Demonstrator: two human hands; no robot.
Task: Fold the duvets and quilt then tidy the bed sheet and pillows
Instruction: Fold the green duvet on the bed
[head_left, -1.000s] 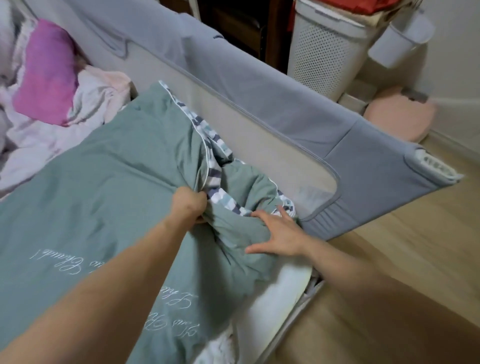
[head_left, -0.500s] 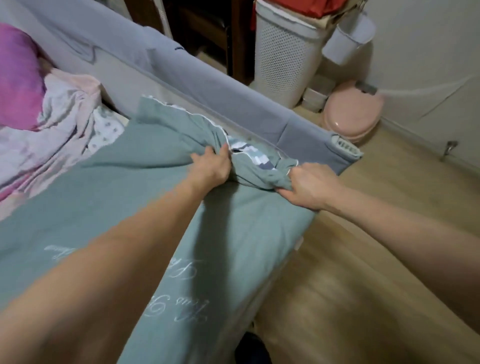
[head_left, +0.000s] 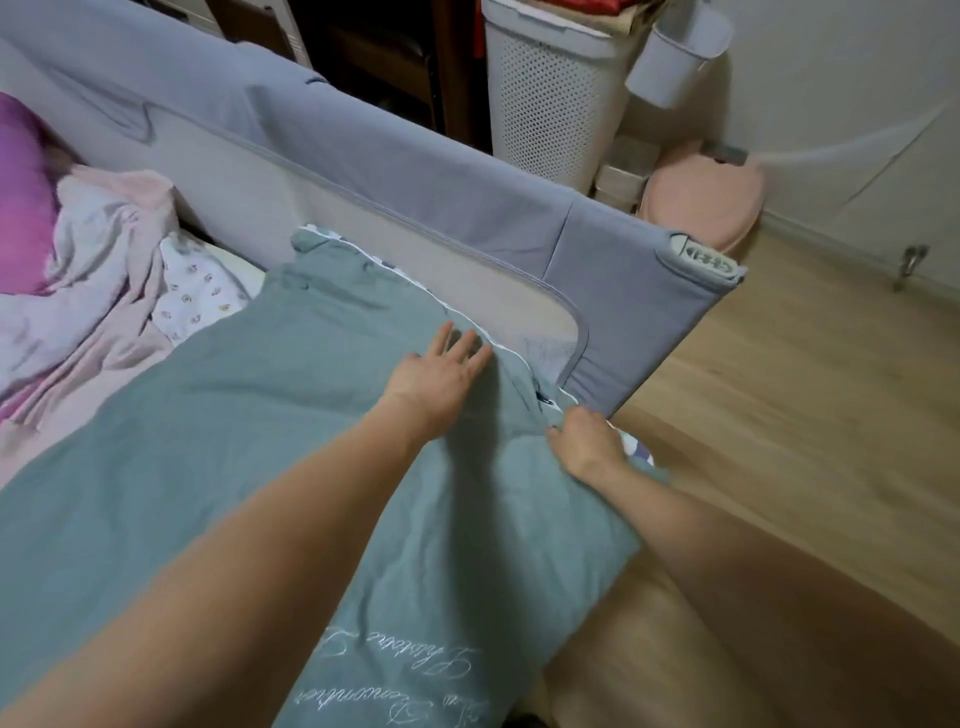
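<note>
Now that our left hand (head_left: 439, 376) has let go of the bunched edge, it lies flat, fingers straight, smoothing the green duvet (head_left: 291, 441) on the bed beside the grey bed rail (head_left: 613, 260). Our right hand (head_left: 584, 441) pinches its corner. Duvet flattened; folding comes next. White cursive embroidery (head_left: 395, 686) is unreadable.

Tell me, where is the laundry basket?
In the head view, the white laundry basket stands on the floor at the top, right of centre, behind the grey bed rail, beside a pink seat.
</note>
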